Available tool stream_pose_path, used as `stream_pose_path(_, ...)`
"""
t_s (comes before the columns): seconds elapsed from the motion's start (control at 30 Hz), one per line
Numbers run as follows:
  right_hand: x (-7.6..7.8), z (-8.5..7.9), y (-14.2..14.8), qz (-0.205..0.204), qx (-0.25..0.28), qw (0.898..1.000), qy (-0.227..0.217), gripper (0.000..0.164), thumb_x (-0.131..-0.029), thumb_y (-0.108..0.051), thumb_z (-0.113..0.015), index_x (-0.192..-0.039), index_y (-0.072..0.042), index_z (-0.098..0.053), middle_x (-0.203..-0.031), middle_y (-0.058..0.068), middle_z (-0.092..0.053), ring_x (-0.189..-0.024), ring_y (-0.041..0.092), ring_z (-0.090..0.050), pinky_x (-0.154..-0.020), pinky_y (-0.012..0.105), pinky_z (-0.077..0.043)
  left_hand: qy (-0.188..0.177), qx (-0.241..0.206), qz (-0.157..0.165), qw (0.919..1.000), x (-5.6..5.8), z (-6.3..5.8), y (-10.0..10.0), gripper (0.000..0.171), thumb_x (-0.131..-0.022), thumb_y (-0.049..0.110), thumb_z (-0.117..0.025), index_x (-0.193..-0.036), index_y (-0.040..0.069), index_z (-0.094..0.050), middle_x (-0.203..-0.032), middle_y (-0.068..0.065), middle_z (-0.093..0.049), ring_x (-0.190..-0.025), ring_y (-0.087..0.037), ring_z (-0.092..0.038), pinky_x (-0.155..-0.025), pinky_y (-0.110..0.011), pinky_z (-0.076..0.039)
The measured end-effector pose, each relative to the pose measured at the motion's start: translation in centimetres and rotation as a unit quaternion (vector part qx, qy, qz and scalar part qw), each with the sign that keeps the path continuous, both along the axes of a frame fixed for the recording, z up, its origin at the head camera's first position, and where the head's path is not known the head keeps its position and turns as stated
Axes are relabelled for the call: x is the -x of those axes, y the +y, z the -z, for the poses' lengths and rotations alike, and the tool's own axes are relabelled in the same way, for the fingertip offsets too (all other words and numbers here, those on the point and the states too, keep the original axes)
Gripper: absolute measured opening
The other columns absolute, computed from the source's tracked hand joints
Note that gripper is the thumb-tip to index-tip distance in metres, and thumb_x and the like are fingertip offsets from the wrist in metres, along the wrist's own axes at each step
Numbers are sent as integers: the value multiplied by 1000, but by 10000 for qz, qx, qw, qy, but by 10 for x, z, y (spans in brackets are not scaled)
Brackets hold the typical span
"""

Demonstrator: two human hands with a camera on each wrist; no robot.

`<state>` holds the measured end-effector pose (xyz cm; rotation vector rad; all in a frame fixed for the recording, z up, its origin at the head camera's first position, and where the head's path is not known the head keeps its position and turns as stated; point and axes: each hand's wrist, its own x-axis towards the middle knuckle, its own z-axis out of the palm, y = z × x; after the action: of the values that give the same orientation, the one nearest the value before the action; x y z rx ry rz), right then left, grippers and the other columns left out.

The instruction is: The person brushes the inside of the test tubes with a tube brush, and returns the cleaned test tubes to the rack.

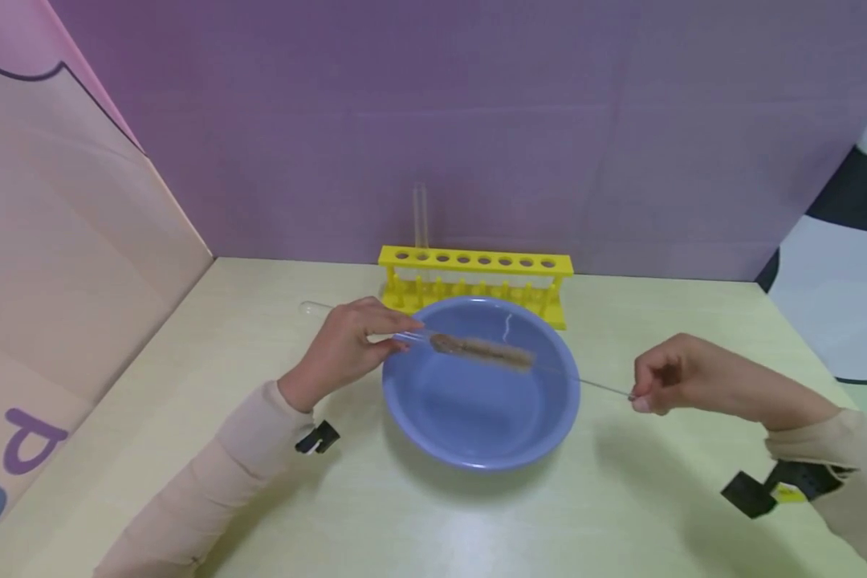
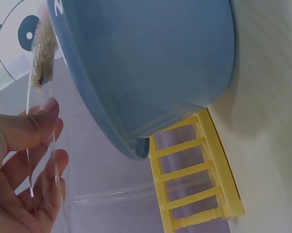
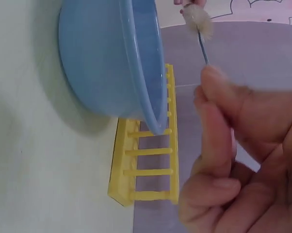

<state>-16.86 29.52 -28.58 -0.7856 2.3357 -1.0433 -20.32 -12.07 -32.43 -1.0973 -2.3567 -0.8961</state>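
My left hand (image 1: 347, 345) pinches a clear glass test tube (image 1: 316, 308) near its mouth, the rounded end sticking out past the hand to the left. A test tube brush (image 1: 494, 353) with tan bristles has its tip inside the tube's mouth, while the rest of the bristles stay outside. The brush's thin wire handle (image 1: 603, 387) runs right to my right hand (image 1: 694, 377), which pinches its end between thumb and forefinger. Tube mouth and brush lie across, above a blue basin (image 1: 470, 417). In the left wrist view, some bristles (image 2: 43, 70) show through the glass.
Behind the basin stands a yellow test tube rack (image 1: 506, 262), partly hidden by the basin's rim. Another test tube (image 1: 421, 213) stands upright toward its left end. The pale table (image 1: 260, 281) meets a purple backdrop (image 1: 477, 136) at the back.
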Motion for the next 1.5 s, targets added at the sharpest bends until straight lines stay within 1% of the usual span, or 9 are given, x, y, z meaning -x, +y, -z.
stream_pose_path(0.1,-1,1,-4,24,-29,9995,303,11,-85,-7,-68,-76,-8,-62,-66,-7,-57,-60,4,-48,-53,26,-44,73,29,-24,10000,0,0,0,33,-70,0,-80,-102,8,-75,-97,-3,-72,-82,-15,-63,-64,-25,-50)
stream_pose_path(0.23,-5,3,-11,133,-218,9917,1263,15,-82,-7,-72,-74,-16,-63,-65,-10,-55,-57,2,-44,-49,23,-40,67,98,-66,9999,0,-1,0,32,-71,1,-81,-101,9,-75,-97,-3,-72,-80,-15,-63,-62,-27,-50)
stream_pose_path(0.33,-8,5,-17,267,-283,9794,1982,23,-77,-2,-74,-70,-20,-61,-65,-15,-56,-56,-1,-41,-46,21,-38,28,173,-77,9998,0,-1,0,32,-71,3,-81,-102,10,-75,-98,-3,-72,-78,-16,-62,-60,-28,-48)
stream_pose_path(0.5,-13,7,-26,457,-273,9584,2803,33,-70,6,-77,-67,-22,-59,-64,-19,-55,-54,-4,-43,-45,19,-38,-90,297,-57,9995,0,-2,-1,31,-73,5,-80,-103,10,-74,-98,-3,-72,-76,-18,-63,-58,-25,-44)
stream_pose_path(0.73,-17,10,-33,455,-541,9168,3931,39,-63,9,-80,-67,-23,-59,-66,-19,-57,-58,-7,-48,-50,19,-43,-214,442,4,9988,-1,-1,-1,28,-74,6,-79,-101,10,-75,-96,-1,-73,-73,-14,-60,-56,-23,-42)
stream_pose_path(0.93,-19,10,-40,609,-908,8907,4413,38,-61,9,-81,-65,-20,-57,-63,-16,-52,-57,-3,-48,-50,21,-45,-215,479,66,9986,-2,-3,-1,27,-75,6,-78,-102,10,-75,-95,0,-73,-68,-10,-57,-54,-23,-40)
stream_pose_path(1.0,-19,11,-41,623,-967,8791,4625,37,-60,10,-81,-64,-18,-56,-63,-14,-51,-56,1,-50,-51,23,-46,-249,541,65,9982,-3,-4,0,27,-76,6,-78,-102,10,-75,-95,0,-73,-69,-10,-58,-55,-23,-42)
stream_pose_path(1.17,-19,14,-46,620,-967,8543,5069,40,-59,12,-80,-64,-16,-51,-61,-12,-46,-54,7,-51,-51,26,-48,-504,768,82,9957,-3,-8,2,26,-79,7,-75,-105,9,-74,-96,-1,-73,-70,-8,-62,-60,-22,-47)
stream_pose_path(1.5,-20,17,-52,658,-818,8292,5489,37,-58,16,-77,-67,-11,-54,-63,-6,-45,-57,11,-49,-52,29,-49,-1111,817,63,9904,-5,-13,4,24,-83,5,-71,-106,3,-72,-95,-5,-73,-58,-5,-53,-54,-24,-44)
